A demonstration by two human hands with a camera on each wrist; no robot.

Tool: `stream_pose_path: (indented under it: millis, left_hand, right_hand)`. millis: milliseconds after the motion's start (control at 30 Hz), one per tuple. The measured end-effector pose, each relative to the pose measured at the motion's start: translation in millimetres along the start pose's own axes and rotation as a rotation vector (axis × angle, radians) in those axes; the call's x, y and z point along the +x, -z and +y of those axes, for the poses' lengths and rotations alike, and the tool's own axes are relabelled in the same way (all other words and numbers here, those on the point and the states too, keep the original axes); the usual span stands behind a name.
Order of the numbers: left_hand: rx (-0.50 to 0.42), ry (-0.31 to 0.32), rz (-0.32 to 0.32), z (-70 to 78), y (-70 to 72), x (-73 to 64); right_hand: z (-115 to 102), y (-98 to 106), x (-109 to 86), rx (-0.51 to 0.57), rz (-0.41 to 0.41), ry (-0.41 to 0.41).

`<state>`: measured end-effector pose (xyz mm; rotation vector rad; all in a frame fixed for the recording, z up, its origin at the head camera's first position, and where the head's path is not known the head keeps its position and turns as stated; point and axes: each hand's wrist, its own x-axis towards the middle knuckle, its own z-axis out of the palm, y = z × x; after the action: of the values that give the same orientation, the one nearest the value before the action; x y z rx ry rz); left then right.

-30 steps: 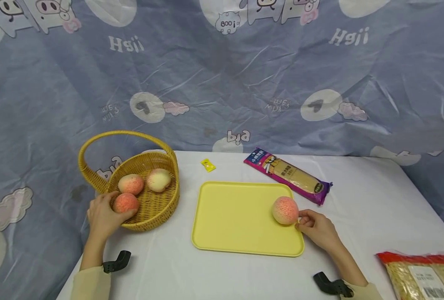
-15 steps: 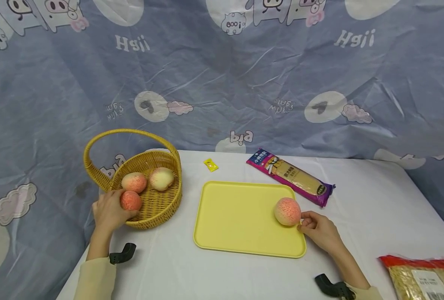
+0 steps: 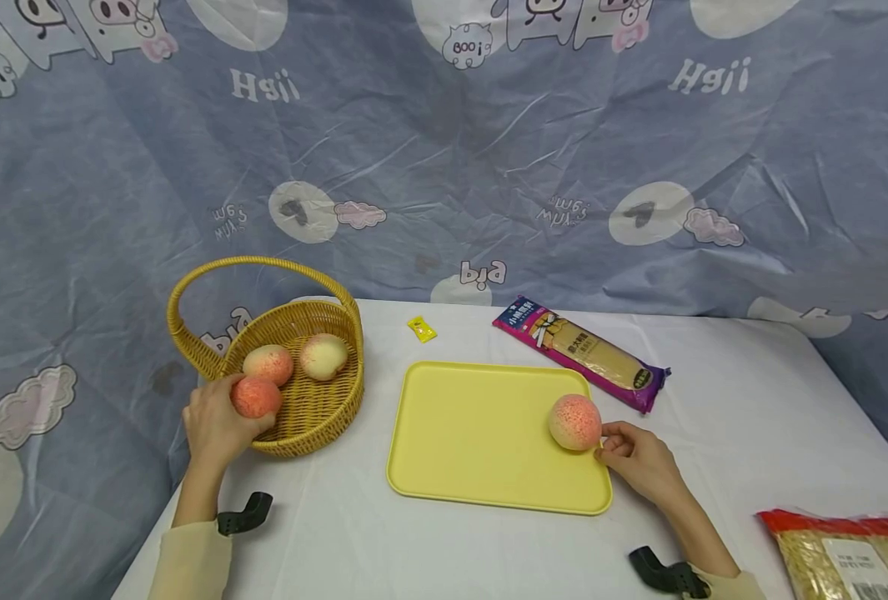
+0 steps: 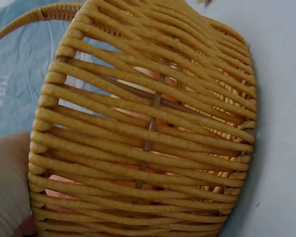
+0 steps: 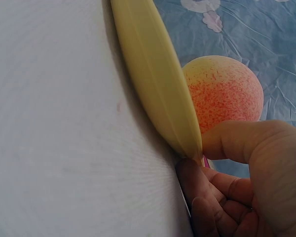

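My left hand [image 3: 214,421] reaches over the near left rim of the yellow wicker basket [image 3: 342,417] and grips a reddish peach [image 3: 256,397]. Two paler peaches, one blushed [image 3: 268,365] and one creamy [image 3: 323,357], lie behind it in the basket. In the left wrist view the woven basket wall [image 4: 138,128] hides most of the fruit and the fingers. My right hand [image 3: 639,462] pinches the right rim of a yellow tray [image 3: 481,433], thumb above and fingers below, as the right wrist view shows. Close to the thumb, another peach [image 3: 574,422] sits on the tray.
Behind the tray lies a purple noodle packet [image 3: 582,350]. A small yellow sachet [image 3: 422,329] is on the white table [image 3: 338,533] between basket and packet. At the lower right corner is a red-topped clear bag [image 3: 849,554]. A printed blue cloth [image 3: 444,167] hangs behind.
The reddish peach in my left hand has shifted slightly up and left over the last half second. My right hand stays at the tray's rim. The head view has shifted a little from the earliest frame.
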<state>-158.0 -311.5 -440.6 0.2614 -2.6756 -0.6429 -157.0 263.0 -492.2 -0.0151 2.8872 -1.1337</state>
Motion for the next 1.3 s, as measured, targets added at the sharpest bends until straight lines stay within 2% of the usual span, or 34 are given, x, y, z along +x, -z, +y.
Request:
stream_pose_path:
  millis: [133,267,400,533,767,1067,1300]
  left_hand:
    - [-0.081,-0.012,0.046,11.6,-2.1,-1.7]
    - [-0.17,-0.045,0.072,33.6,-1.3,-2.6]
    - [-0.26,-0.131,0.098,61.3,0.7,-4.6]
    - [-0.321,-0.228,0.079,90.5,-1.6,-8.0]
    - [-0.378,-0.372,-0.015,143.5,-21.8,-14.5]
    - [-0.458,-0.419,-0.218,208.4,-72.1,-29.2]
    - [-0.473,-0.461,-0.363,243.4,-108.8,-41.6]
  right_hand:
    - [0.7,0.1,-0.3,0.0,0.001,0.0]
    - [0.8,-0.1,-0.1,0.006,0.0,0.003]
    - [0.8,0.3,0.2,0.006,0.0,0.003]
    - [1.0,1.3,0.2,0.004,0.003,0.0]
    - [2.8,2.3,0.0,0.009,0.001,-0.003]
    - [3.2,3.0,0.3,0.017,-0.002,-0.001]
    - [1.8,3.0,0.2,0.012,-0.014,-0.013]
